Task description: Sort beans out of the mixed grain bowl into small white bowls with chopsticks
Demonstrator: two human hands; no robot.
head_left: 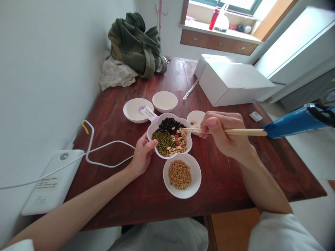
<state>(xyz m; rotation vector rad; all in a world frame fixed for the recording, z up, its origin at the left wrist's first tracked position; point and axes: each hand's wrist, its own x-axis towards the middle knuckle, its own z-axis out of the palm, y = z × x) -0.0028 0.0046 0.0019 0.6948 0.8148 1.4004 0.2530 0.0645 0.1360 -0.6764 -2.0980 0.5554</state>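
Where the left of the frame was inspected, a white cable (87,152) looped across the worktop (227,188) towards the left wrist; a snag there could jolt the arm. The left hand (143,154) held the flower-shaped dish (156,124) at mid-frame, its grip narrow, thumb over the rim. Within it, green beans (164,141) occupied the lower left, black beans (171,124) the top, and mixed pieces (181,139) the right. Should the wrist roll, these sections could run together or spill into the bowl of yellow beans (179,175) just below in the frame. Right of centre, the right hand (226,132) held chopsticks (246,132) in a closed grip, tips at the mixed pieces; whether they pinched one could not be determined. Uneven pressure could flick a smooth piece over the rim.
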